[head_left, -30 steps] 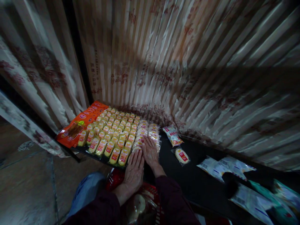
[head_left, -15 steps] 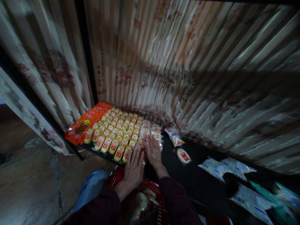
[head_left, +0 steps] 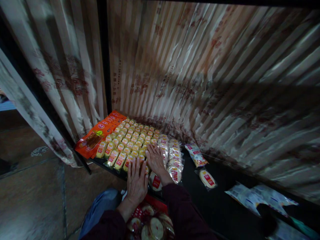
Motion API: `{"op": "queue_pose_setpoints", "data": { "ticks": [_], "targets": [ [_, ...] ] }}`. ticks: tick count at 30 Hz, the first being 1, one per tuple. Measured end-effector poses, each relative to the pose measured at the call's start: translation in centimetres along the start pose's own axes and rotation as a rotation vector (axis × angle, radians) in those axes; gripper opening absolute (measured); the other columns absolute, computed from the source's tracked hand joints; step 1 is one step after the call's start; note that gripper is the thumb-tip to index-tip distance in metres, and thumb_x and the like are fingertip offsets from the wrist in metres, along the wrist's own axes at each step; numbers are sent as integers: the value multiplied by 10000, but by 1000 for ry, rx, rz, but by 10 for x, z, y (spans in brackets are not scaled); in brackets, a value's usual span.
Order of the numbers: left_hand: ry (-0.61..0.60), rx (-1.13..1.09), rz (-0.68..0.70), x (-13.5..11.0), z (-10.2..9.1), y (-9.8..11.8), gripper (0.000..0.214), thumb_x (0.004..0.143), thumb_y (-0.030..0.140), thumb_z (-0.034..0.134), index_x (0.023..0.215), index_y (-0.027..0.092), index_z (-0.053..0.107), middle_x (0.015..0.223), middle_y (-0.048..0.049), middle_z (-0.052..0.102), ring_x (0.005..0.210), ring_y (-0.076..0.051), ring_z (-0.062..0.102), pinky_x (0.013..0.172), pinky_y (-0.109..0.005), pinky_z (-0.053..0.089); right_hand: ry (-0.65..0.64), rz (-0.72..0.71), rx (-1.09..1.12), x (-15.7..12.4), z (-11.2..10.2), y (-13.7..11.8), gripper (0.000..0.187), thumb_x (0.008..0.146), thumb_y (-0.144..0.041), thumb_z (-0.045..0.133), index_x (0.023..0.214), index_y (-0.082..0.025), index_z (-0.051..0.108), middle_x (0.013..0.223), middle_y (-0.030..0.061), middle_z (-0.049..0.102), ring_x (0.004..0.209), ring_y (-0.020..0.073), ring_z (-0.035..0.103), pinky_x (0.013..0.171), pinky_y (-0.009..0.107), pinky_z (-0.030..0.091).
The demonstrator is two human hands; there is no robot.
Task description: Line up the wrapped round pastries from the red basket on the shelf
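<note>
Rows of small yellow-wrapped cakes (head_left: pixel 120 160) stand packed together on a black shelf (head_left: pixel 195 196). My left hand (head_left: pixel 137 181) lies with fingers stretched out against the front row, covering some packets there. Just right of it, my right hand (head_left: pixel 155 160) rests flat across the cakes' right-hand rows, its fingers extended. Neither hand grips a packet. White-wrapped round cakes (head_left: pixel 174 158) form two rows on the right side, partly hidden by my right hand and forearm. One white cake (head_left: pixel 156 181) shows beside my right wrist.
Orange snack packets (head_left: pixel 100 131) lie at the shelf's left end. To the right are a loose white cake (head_left: pixel 208 179), a red-and-white bag (head_left: pixel 196 155) and pale bags (head_left: pixel 245 198). A red basket (head_left: pixel 156 202) of packaged goods sits below. Patterned curtains (head_left: pixel 160 66) hang behind.
Both hands have shifted left across the rows, from the white cakes toward the yellow ones, uncovering more white cakes. The view has turned slightly, so the shelf appears further right and lower.
</note>
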State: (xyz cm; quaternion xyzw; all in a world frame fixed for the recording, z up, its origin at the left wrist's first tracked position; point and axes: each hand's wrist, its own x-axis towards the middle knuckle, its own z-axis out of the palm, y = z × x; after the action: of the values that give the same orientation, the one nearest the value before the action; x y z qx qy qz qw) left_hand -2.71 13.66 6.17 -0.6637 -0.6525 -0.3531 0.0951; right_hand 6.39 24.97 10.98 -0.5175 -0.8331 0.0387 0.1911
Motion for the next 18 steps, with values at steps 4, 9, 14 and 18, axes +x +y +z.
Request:
{"op": "queue_pose_setpoints", "data": {
  "ticks": [4, 9, 14, 18],
  "targets": [
    [-33, 6, -7, 2, 0, 2, 522, 896, 300, 461, 1398, 163, 419, 1527, -119, 315, 1446, -287, 166, 1164, -513, 195, -16, 7, -13, 1, 3, -1, 508, 970, -376, 250, 1373, -163, 475, 1410, 94, 511, 1420, 263, 268, 1143, 515, 180],
    [-26, -14, 10, 0, -4, -1, 542, 895, 316, 473, 1416, 189, 396, 1547, -101, 272, 1447, -284, 161, 1169, -509, 177, 57, 49, 10, -1, 5, 0, 523, 972, -357, 219, 1378, -130, 458, 1442, 120, 468, 1413, 241, 285, 1144, 473, 211],
    [18, -30, -1, 0, -5, -6, 574, 896, 316, 477, 1446, 213, 348, 1559, -88, 238, 1448, -291, 155, 1162, -517, 190, 22, 22, 26, -1, 6, -1, 525, 969, -376, 229, 1389, -152, 450, 1485, 113, 407, 1425, 243, 261, 1134, 462, 244],
    [12, -17, -8, 1, -2, -7, 576, 899, 313, 475, 1450, 217, 339, 1547, -91, 271, 1442, -285, 183, 1159, -517, 197, 7, 35, 10, 0, 10, 0, 515, 970, -360, 224, 1381, -160, 461, 1479, 115, 416, 1407, 233, 305, 1127, 464, 259]
  ]
}}
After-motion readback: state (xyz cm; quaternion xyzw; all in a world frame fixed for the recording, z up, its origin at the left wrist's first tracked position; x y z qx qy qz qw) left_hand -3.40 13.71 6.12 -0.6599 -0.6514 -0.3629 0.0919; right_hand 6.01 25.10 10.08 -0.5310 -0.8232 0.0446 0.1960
